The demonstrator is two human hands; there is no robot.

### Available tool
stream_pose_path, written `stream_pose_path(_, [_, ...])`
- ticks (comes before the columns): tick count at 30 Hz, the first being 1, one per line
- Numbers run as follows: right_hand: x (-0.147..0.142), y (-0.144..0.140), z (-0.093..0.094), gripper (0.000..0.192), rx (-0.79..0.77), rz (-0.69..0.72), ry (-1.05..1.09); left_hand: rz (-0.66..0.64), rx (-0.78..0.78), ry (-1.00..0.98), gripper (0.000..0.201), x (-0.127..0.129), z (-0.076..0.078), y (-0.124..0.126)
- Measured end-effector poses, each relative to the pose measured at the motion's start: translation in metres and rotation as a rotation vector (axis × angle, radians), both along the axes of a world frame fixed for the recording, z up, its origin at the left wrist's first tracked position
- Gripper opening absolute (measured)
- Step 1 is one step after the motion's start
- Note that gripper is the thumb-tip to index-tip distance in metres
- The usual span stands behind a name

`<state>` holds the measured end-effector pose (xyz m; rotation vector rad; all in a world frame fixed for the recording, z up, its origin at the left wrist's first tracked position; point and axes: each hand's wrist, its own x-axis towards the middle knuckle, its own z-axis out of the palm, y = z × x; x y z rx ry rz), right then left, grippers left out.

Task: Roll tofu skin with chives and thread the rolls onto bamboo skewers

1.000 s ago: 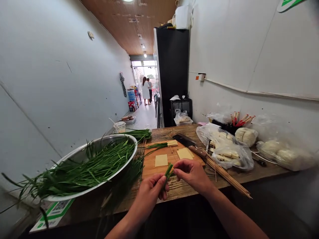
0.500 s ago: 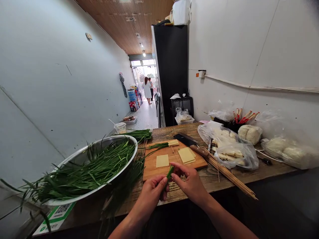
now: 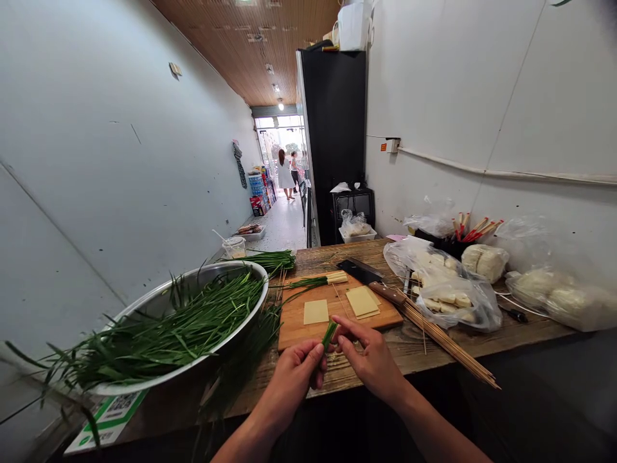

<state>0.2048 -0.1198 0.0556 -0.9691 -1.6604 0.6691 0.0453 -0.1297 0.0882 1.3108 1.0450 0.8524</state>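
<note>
My left hand (image 3: 301,368) is closed around a small bundle of green garlic chives (image 3: 330,333), their cut ends pointing up past my thumb. My right hand (image 3: 369,354) is beside it with thumb and index finger apart; the index fingertip is at the bundle's upper end, and whether it presses on it I cannot tell. Beyond both hands lies a wooden cutting board (image 3: 292,329). On it are a single pale yellow square sheet (image 3: 315,312), a small stack of such sheets (image 3: 362,302), a thin skewer and a chive roll (image 3: 336,277) wrapped in a sheet.
A large metal basin (image 3: 264,283) heaped with chives stands at left, more chives (image 3: 272,260) behind it. A cleaver (image 3: 359,270) rests across the board's back right corner. Bamboo skewers (image 3: 453,350) overhang the table's front edge. Bagged white food pieces (image 3: 446,299) are at right.
My right thumb and fingers have shifted slightly away from the chive bundle, showing more of it. My left hand keeps its hold. The view has moved a little.
</note>
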Motion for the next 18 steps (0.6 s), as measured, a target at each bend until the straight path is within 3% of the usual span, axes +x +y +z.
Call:
stream_pose_path(6, [0.002,-0.002,-0.002,0.038,0.152,-0.026,-0.092,-0.015,0.020,0.039,0.042,0.000,-0.001,0.000])
stream_pose_path(9, [0.008,0.002,0.009,0.040,0.387,-0.086,-0.369,-0.030,0.043,0.093,0.043,-0.003,-0.001,0.003])
stream_pose_path(12, [0.012,0.008,0.025,0.026,0.624,-0.003,-0.747,-0.088,0.083,0.190,0.044,-0.006,0.001,0.009])
stream_pose_path(15, [0.013,0.016,0.036,0.020,0.712,0.088,-1.027,-0.153,0.077,0.252,0.044,-0.011,0.004,0.018])
stream_pose_path(18, [0.017,0.028,0.040,0.021,0.708,0.127,-1.156,-0.228,0.078,0.327,0.041,-0.018,0.006,0.027])
